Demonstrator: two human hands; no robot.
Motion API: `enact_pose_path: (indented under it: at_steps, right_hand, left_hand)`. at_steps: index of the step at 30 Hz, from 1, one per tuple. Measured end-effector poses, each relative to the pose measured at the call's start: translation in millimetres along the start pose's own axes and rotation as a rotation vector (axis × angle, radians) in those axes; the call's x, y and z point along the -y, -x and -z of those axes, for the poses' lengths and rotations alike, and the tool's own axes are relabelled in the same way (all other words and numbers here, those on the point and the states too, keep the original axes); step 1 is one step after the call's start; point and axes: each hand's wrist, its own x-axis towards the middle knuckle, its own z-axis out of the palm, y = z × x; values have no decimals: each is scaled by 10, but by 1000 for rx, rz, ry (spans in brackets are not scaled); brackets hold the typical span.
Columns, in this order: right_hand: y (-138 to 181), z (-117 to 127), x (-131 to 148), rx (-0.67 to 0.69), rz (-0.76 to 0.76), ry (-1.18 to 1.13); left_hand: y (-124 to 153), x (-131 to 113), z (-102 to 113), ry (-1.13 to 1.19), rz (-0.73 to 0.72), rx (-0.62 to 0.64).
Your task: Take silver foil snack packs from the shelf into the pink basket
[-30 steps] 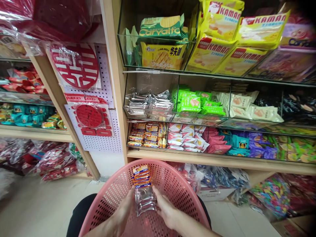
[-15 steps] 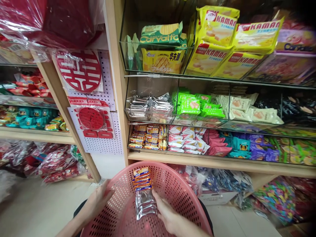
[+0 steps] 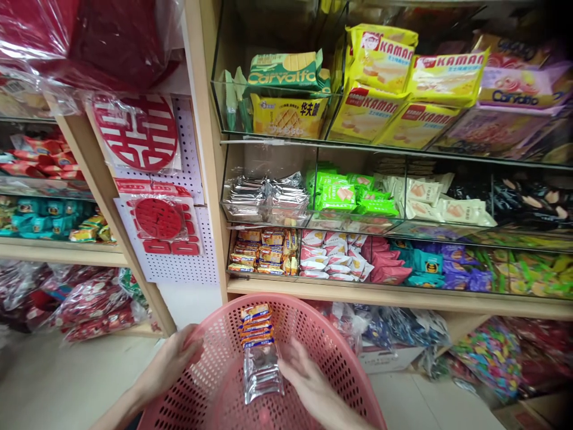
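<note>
A round pink plastic basket (image 3: pixel 347 346) with perforated walls fills the lower middle of the view. Inside stands a row of small snack packets: orange-and-blue wrapped biscuits (image 3: pixel 256 325) at the far end, silver-wrapped packets (image 3: pixel 262 373) nearer me. My left hand (image 3: pixel 176 355) is at the basket's left rim, its fingers curled over the edge. Just right of the silver packets, my right hand (image 3: pixel 298 367) is inside the basket, fingers apart and holding nothing.
Ahead, shelves hold silver packets (image 3: pixel 268 197), green packets (image 3: pixel 340 192), orange biscuit packets (image 3: pixel 264 251) and yellow wafer bags (image 3: pixel 380 60) behind clear fronts. A wooden shelf edge (image 3: pixel 358 295) runs just beyond the basket. Bagged goods (image 3: pixel 403 325) lie beneath it.
My right hand's fingers have spread and shifted slightly away from the silver packets. My left hand has moved a little left at the rim. The view has shifted slightly.
</note>
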Motion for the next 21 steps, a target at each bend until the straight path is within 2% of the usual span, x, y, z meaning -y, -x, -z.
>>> enact_pose_path:
  at_steps: [4,5,7,11,14,17,21]
  right_hand:
    - [376,468,75,-389,365,450]
    - [435,586,28,-483,415,500]
    - [497,772,-118,-581,379,466]
    - [434,920,-455,-485,167,164]
    - [331,935,-597,-488,130,9]
    - [280,932,-599,-456,120,-41]
    - [311,895,-470,-393,134,-35]
  left_hand:
    - [-33,13,-4,65,-22,41]
    - [-45,15,-2,82,-26,49]
    - [-75,11,4,107,-30,53]
    - [-143,-21,20,115,-27,44]
    - [-195,-26,29,109,-26,38]
    - [-246,15,35,95,-34,50]
    - [-295,71,46,62,-52,74]
